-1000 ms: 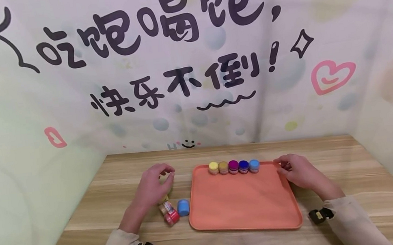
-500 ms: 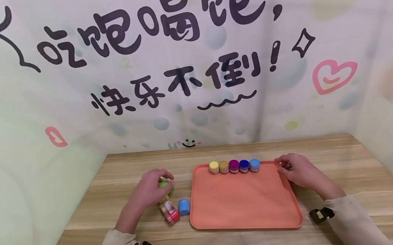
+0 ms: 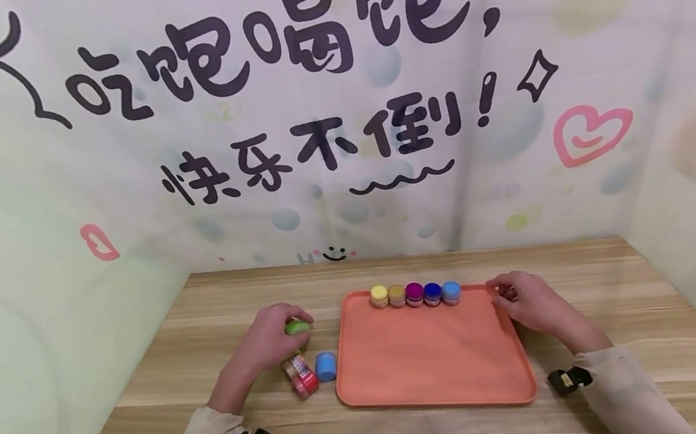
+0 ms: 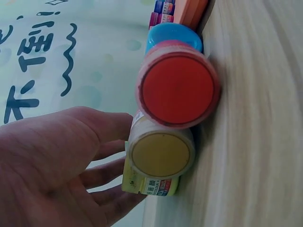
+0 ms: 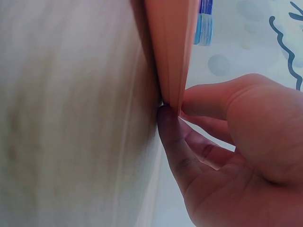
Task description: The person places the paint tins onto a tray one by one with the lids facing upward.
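While right hand [image 3: 528, 303] fingers pinch tray [image 3: 431, 359] rim, left hand [image 3: 268, 339] fingers grip green jar [image 3: 297, 326].

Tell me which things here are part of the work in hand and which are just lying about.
In use:
- left hand, gripping the green-lidded pot
- right hand, pinching the rim of the orange tray
- five pots lined up in the tray
- red pot, yellow pot and blue pot beside the tray

Lying about:
- wooden table
- printed backdrop

place: likely a staged craft booth | cues: cartoon-print backdrop [image 3: 334, 103], wooden table [image 3: 605, 395], paint pots [image 3: 414, 295]
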A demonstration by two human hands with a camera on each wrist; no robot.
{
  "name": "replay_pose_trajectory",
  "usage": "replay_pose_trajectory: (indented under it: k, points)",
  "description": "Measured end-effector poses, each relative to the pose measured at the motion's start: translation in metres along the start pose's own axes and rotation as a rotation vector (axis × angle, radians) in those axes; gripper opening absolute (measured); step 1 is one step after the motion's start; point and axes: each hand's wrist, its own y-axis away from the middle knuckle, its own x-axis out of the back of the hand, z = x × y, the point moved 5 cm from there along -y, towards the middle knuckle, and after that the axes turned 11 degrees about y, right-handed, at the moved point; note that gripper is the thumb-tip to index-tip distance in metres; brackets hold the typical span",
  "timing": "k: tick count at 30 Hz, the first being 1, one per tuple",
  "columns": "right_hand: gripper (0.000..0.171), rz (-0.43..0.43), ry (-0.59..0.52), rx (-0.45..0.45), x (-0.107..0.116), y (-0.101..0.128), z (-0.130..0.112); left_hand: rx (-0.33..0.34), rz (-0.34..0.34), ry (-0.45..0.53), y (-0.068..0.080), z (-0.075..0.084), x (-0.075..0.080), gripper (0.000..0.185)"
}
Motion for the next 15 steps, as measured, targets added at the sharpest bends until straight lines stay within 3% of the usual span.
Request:
replay_pose_trajectory:
  k: [9,15]
  points:
    - [0.036,0.002,-0.003,0.000,-0.001,0.000,0.000,-0.094,0.037,0.070,-0.001,0.008,-0.004,0.021]
    - [0.036,0.003,-0.001,-0.002,-0.001,0.000,0.001,-0.091,0.046,0.154,0.000,0.014,-0.009,0.024]
